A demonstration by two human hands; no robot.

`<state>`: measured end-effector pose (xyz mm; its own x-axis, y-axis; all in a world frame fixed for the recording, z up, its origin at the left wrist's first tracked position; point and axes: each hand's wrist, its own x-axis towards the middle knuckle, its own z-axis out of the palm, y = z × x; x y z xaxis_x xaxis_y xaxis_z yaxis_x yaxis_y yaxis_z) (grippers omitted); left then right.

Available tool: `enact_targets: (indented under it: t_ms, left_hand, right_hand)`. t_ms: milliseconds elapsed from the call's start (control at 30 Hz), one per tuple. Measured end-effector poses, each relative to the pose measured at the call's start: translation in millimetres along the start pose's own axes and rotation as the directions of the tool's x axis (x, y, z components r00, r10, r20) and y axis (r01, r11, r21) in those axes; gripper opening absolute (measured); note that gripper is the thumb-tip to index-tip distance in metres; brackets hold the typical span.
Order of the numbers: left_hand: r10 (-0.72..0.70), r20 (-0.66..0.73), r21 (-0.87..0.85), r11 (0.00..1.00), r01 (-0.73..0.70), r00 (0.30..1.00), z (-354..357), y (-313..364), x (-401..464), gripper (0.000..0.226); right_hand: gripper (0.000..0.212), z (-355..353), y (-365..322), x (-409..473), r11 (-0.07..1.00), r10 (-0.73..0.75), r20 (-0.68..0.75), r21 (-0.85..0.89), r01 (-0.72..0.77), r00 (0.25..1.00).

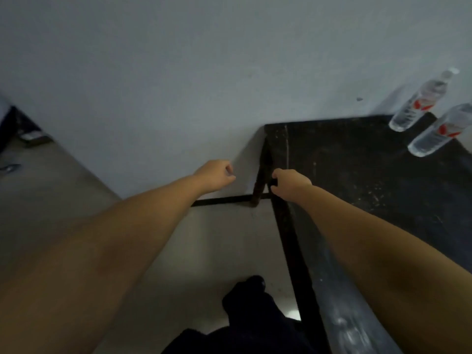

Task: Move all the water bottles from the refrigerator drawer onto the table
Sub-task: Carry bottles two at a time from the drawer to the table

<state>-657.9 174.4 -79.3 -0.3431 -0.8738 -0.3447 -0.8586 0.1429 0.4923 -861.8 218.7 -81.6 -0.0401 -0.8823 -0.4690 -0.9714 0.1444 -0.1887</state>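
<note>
Two clear water bottles, the far bottle [421,103] and the near bottle [438,132], stand on the black bench [357,169]. The left hand [217,176] and right hand [288,183] hang loosely curled, empty. Full bottles likely feel heavy, slick and slightly squeezable; gripping mid-body suits.

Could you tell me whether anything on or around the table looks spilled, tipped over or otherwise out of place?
Nothing stands out. Two clear plastic water bottles with red labels stand upright at the far right of the black table, with no spill visible. Both hands, left and right, are empty.
</note>
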Motion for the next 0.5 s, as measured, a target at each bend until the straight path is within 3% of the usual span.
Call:
enact_targets:
  t_ms: [267,500]
  left_hand:
    - [-0.291,-0.124,-0.152,0.95,0.272,0.949,4,-116,-173,0.028]
    - [-0.554,-0.225,-0.305,0.821,0.482,0.802,14,-177,-297,0.028]
  right_hand:
    - [0.039,63,-148,-51,0.937,-0.267,0.087,-0.209,0.28,0.96]
    - [0.032,116,-263,-102,0.756,-0.519,0.199,-0.347,0.555,0.831]
